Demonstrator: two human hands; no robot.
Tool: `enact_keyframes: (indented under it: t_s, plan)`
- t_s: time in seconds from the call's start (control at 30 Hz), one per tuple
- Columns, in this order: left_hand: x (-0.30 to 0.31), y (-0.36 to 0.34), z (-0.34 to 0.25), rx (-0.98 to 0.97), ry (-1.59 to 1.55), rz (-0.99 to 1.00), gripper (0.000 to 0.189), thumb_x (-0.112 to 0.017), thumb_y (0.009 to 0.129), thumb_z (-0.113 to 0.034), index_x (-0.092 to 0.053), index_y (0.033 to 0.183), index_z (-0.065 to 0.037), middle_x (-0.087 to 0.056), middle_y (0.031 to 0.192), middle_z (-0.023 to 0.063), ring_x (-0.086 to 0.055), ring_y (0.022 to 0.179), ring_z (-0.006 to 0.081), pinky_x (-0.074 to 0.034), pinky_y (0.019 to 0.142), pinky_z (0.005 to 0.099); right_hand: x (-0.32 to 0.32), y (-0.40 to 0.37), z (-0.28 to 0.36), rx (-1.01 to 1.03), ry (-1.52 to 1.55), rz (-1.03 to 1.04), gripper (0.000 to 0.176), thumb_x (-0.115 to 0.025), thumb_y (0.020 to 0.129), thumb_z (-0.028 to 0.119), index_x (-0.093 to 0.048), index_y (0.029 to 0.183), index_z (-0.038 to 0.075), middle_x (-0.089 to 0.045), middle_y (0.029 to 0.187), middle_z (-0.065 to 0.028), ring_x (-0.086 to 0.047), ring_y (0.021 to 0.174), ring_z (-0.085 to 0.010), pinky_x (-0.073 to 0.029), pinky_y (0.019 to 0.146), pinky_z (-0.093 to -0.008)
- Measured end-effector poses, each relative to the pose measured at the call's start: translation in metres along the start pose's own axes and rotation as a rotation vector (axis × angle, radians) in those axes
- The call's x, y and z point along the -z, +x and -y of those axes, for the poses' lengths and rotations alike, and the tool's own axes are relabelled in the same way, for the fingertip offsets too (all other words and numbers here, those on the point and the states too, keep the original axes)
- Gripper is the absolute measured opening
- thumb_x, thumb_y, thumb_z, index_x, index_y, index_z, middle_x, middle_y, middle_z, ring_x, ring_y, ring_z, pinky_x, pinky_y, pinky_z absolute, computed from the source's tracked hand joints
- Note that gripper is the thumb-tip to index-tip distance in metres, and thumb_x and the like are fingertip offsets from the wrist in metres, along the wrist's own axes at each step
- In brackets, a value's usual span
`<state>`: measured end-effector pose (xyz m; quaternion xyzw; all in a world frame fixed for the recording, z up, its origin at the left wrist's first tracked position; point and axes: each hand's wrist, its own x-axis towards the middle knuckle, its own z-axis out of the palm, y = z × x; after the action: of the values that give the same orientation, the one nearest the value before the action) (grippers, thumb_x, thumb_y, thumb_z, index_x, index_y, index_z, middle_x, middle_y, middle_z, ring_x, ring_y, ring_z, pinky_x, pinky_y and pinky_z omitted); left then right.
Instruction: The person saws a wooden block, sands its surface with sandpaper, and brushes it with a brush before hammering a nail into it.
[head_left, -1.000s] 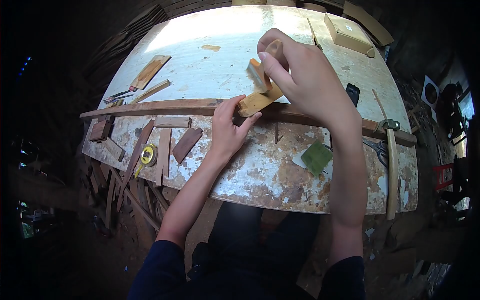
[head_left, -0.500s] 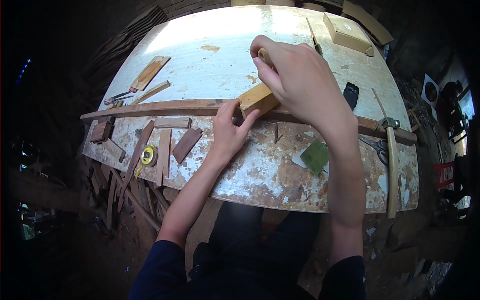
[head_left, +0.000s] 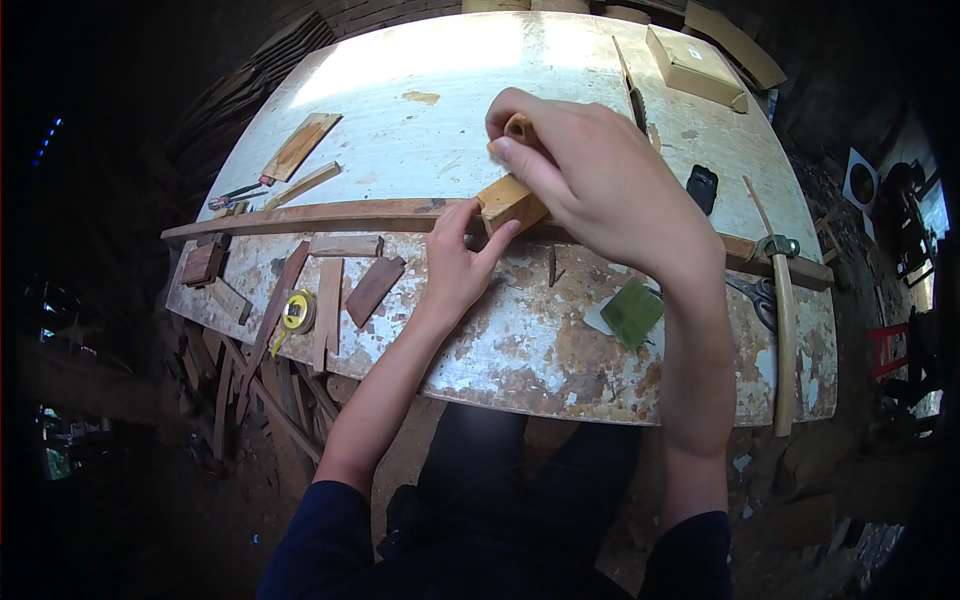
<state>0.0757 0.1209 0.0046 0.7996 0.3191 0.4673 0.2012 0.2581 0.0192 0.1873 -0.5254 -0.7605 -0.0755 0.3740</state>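
My left hand [head_left: 463, 250] steadies a yellowish wooden block [head_left: 507, 205], its thumb and fingers closed on the near left corner. The block rests at the long wooden strip [head_left: 370, 212] that crosses the workbench. Above the block's far end, my right hand [head_left: 590, 160] is wrapped around a wooden handle [head_left: 519, 127] whose rounded end shows beside the thumb. The rest of that tool is hidden behind my hand, so I cannot tell its kind. A green sheet [head_left: 632, 313] lies on the bench nearer to me, left of my right forearm.
Left on the bench [head_left: 500, 370] are a yellow tape measure [head_left: 297, 311], a dark wood piece [head_left: 376, 291] and several offcuts. A hammer [head_left: 781, 300] and scissors [head_left: 762, 298] lie at right. Beyond are a black object [head_left: 702, 190] and a cardboard box [head_left: 696, 68].
My right hand has shifted slightly left and toward me with the handle, covering more of the block. My left hand stays where it was.
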Motion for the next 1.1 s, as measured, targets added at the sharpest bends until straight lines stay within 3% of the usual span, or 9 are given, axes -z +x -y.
enact_keyframes:
  t_s: [0.17, 0.3, 0.47, 0.73, 0.83, 0.93, 1.03, 1.07, 1.1]
  plan:
    - [-0.001, 0.000, -0.002, -0.010, -0.017, -0.036, 0.046, -0.091, 0.095, -0.028, -0.072, 0.122, 0.006, -0.077, 0.109, 0.0216, -0.075, 0.099, 0.0347, -0.058, 0.089, 0.0436, 0.004, -0.001, -0.006, -0.035, -0.103, -0.034, 0.023, -0.056, 0.110, 0.021, -0.069, 0.114, 0.002, -0.075, 0.086, -0.0211, -0.075, 0.088, -0.0421, -0.056, 0.087, -0.0534]
    - [-0.003, -0.001, 0.002, 0.091, -0.191, -0.037, 0.057, -0.087, 0.100, -0.028, -0.068, 0.140, 0.008, -0.077, 0.111, 0.0214, -0.075, 0.099, 0.0304, -0.058, 0.089, 0.0427, 0.006, -0.002, 0.008, -0.029, 0.201, 0.111, 0.024, -0.056, 0.110, 0.021, -0.069, 0.113, 0.000, -0.074, 0.085, -0.0217, -0.074, 0.087, -0.0427, -0.056, 0.085, -0.0541]
    - [-0.001, -0.006, 0.000, 0.113, -0.027, -0.109, 0.064, -0.081, 0.104, -0.029, -0.063, 0.151, 0.010, -0.075, 0.099, 0.0179, -0.072, 0.090, 0.0233, -0.055, 0.082, 0.0396, -0.008, 0.003, -0.001, -0.040, 0.054, 0.035, 0.025, -0.057, 0.109, 0.021, -0.068, 0.113, -0.001, -0.073, 0.086, -0.0234, -0.074, 0.088, -0.0441, -0.056, 0.086, -0.0548]
    - [0.006, 0.004, 0.001, 0.253, -0.010, -0.075, 0.045, -0.075, 0.107, -0.033, -0.076, 0.128, 0.006, -0.062, 0.057, 0.0064, -0.058, 0.049, 0.0149, -0.047, 0.054, 0.0364, -0.021, 0.000, 0.000, -0.069, 0.139, 0.185, 0.026, -0.055, 0.108, 0.021, -0.069, 0.114, 0.000, -0.074, 0.088, -0.0243, -0.074, 0.090, -0.0453, -0.057, 0.088, -0.0556]
    - [0.009, 0.006, 0.003, 0.343, -0.037, -0.028, 0.054, -0.078, 0.104, -0.039, -0.074, 0.132, 0.006, -0.061, 0.057, 0.0065, -0.061, 0.052, 0.0165, -0.049, 0.057, 0.0370, -0.023, 0.004, -0.001, -0.143, 0.146, 0.214, 0.027, -0.054, 0.108, 0.021, -0.069, 0.113, 0.000, -0.074, 0.088, -0.0236, -0.074, 0.090, -0.0451, -0.057, 0.088, -0.0557]
    - [0.017, 0.007, -0.015, 0.380, 0.192, 0.040, 0.072, -0.085, 0.096, -0.046, -0.068, 0.144, 0.006, -0.068, 0.074, 0.0111, -0.068, 0.066, 0.0216, -0.053, 0.064, 0.0392, -0.024, 0.004, -0.003, -0.122, 0.093, 0.155, 0.029, -0.053, 0.108, 0.023, -0.069, 0.112, -0.001, -0.074, 0.089, -0.0239, -0.074, 0.091, -0.0448, -0.057, 0.088, -0.0556]
    - [0.014, 0.003, -0.023, 0.085, 0.270, -0.080, 0.091, -0.091, 0.089, -0.050, -0.058, 0.154, 0.005, -0.071, 0.105, 0.0186, -0.072, 0.094, 0.0305, -0.057, 0.080, 0.0439, -0.026, 0.002, -0.001, -0.124, 0.092, 0.195, 0.028, -0.054, 0.108, 0.023, -0.070, 0.112, -0.001, -0.075, 0.090, -0.0236, -0.074, 0.092, -0.0443, -0.057, 0.088, -0.0552]
    - [0.014, 0.002, -0.026, 0.125, 0.336, -0.021, 0.094, -0.093, 0.087, -0.047, -0.055, 0.156, 0.004, -0.066, 0.132, 0.0228, -0.066, 0.116, 0.0381, -0.056, 0.095, 0.0480, -0.025, 0.001, -0.001, -0.130, 0.108, 0.224, 0.028, -0.055, 0.108, 0.022, -0.070, 0.113, -0.001, -0.075, 0.090, -0.0235, -0.074, 0.092, -0.0440, -0.057, 0.088, -0.0551]
    - [0.010, 0.002, -0.017, 0.051, 0.333, -0.045, 0.092, -0.093, 0.087, -0.046, -0.056, 0.155, 0.004, -0.065, 0.134, 0.0229, -0.065, 0.118, 0.0389, -0.055, 0.097, 0.0484, -0.025, 0.002, -0.001, -0.131, 0.116, 0.237, 0.028, -0.055, 0.108, 0.022, -0.070, 0.113, -0.001, -0.075, 0.091, -0.0233, -0.075, 0.093, -0.0439, -0.057, 0.088, -0.0549]
